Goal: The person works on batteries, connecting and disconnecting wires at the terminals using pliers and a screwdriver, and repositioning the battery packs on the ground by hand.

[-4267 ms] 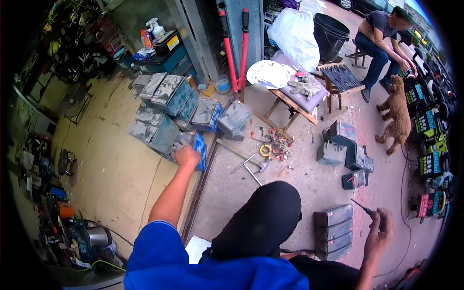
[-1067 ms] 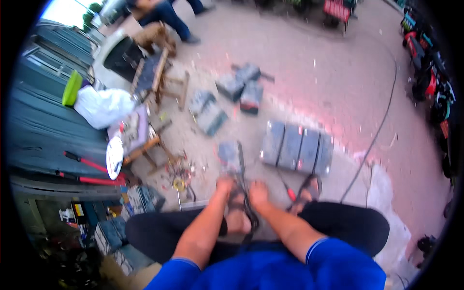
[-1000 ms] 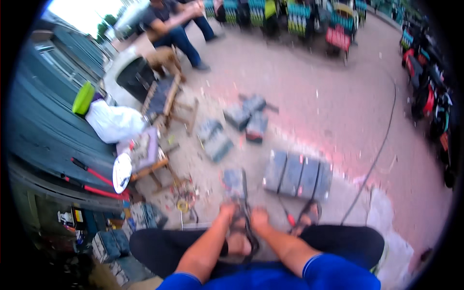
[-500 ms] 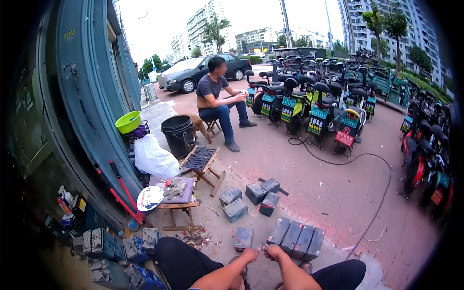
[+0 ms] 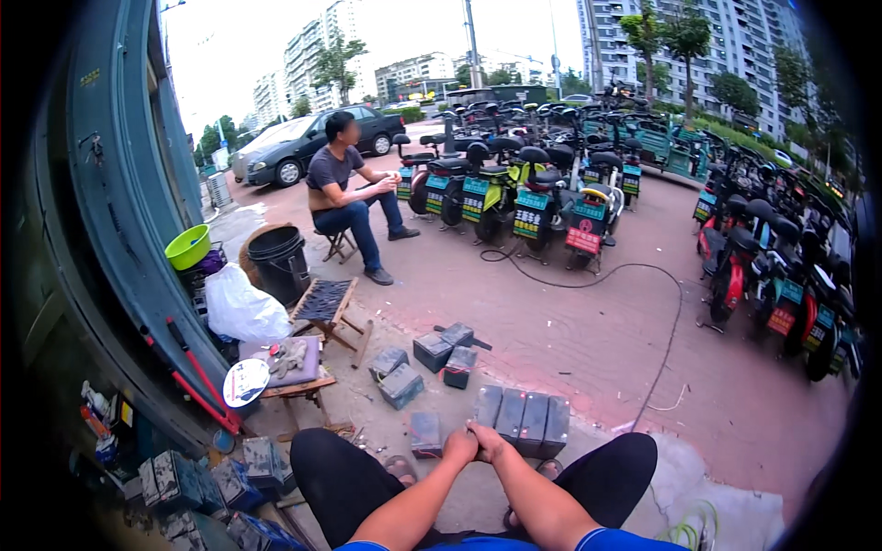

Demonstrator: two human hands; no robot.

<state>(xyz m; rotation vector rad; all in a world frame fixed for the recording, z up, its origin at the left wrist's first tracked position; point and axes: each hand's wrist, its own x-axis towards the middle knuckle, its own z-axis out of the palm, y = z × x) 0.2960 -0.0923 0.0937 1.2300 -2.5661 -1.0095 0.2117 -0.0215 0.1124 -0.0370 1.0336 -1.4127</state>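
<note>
Between my knees, my left hand and my right hand are pressed together, both closed. Anything inside the fingers is hidden or too small to make out. Right in front of them stands a row of several dark grey block batteries, side by side. A single battery is just left of my left hand. Farther off, more batteries lie on the ground: a loose pair and a small cluster with a dark strip behind it.
At the left are a wooden stool with a purple cushion and gloves, red-handled bolt cutters, a folding stool, a black bucket and stacked batteries. A person sits ahead. A cable crosses the paving near parked scooters.
The view has turned right and risen, so the scene sits farther left. My hands, slightly apart before, now touch each other. The batteries in front stay where they were.
</note>
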